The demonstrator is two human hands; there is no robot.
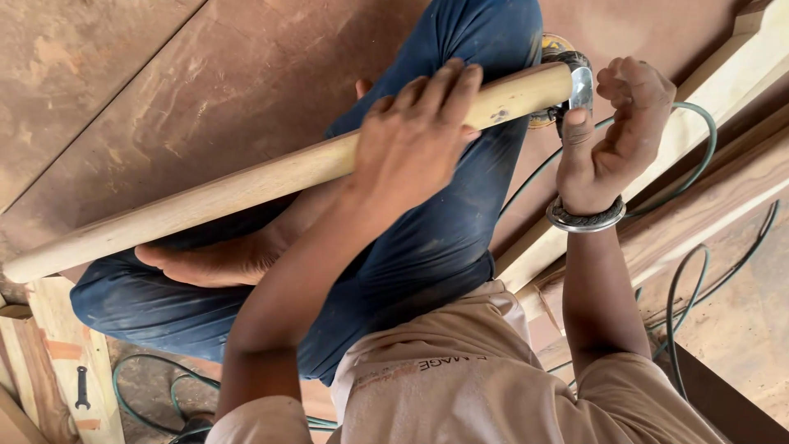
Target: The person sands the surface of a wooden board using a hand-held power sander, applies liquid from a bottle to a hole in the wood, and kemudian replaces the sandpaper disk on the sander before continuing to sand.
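Pale round wooden pole (271, 177) crosses mid-frame in my left hand (411, 136)'s grip; my right hand (612, 136) clasps a metal power tool (575, 82) at its end.

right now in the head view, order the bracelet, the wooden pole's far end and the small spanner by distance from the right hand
1. bracelet, on that hand's own wrist
2. pole's far end, at the left edge
3. spanner, lower left on a plank

Green cable (694, 271) looped beside planks (699, 205)
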